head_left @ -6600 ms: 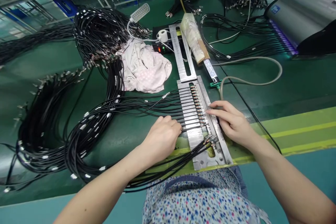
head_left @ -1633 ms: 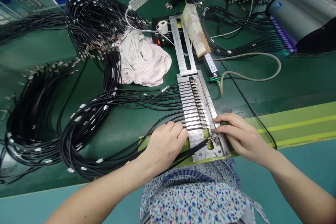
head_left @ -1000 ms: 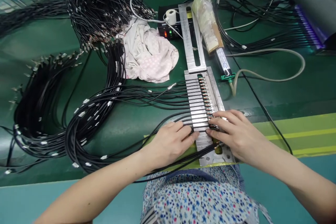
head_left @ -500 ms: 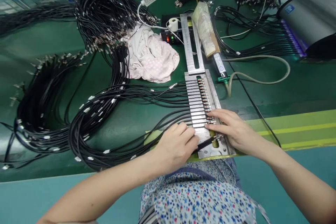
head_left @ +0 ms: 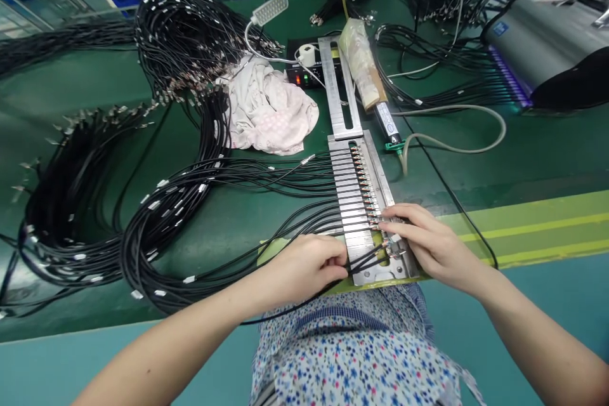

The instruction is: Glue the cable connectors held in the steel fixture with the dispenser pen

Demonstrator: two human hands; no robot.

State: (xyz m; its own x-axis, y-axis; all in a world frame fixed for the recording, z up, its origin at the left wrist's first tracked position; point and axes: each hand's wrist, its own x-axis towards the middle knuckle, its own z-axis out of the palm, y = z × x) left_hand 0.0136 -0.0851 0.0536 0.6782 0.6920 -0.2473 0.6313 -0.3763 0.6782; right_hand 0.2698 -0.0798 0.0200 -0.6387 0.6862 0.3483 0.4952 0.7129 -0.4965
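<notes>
A slotted metal fixture (head_left: 354, 216) lies at the table's front edge with a row of black cables laid across it. Their small metal connectors (head_left: 364, 181) line up along its right part. Curled at the fixture's lower left side, my left hand (head_left: 311, 269) grips a few black cables (head_left: 368, 258), whose connector ends lie loose over the fixture's lower end. From the right, my right hand (head_left: 428, 242) reaches in with its fingers stretched out, the tips at the lowest connectors of the row. Its thumb is hidden.
A large cable bundle (head_left: 137, 247) coils at left. Behind lie a crumpled cloth (head_left: 273, 114), a black box with lit indicators (head_left: 309, 76) and a lamp (head_left: 270, 9). A wrapped syringe (head_left: 387, 122) with a hose is beside the fixture; a grey machine (head_left: 547, 44) glows purple at right.
My left hand has shifted slightly left and down. The gripped cables now fan apart, with their connector ends showing over the fixture's lower end. My right hand stays by the row; the view has shifted slightly.
</notes>
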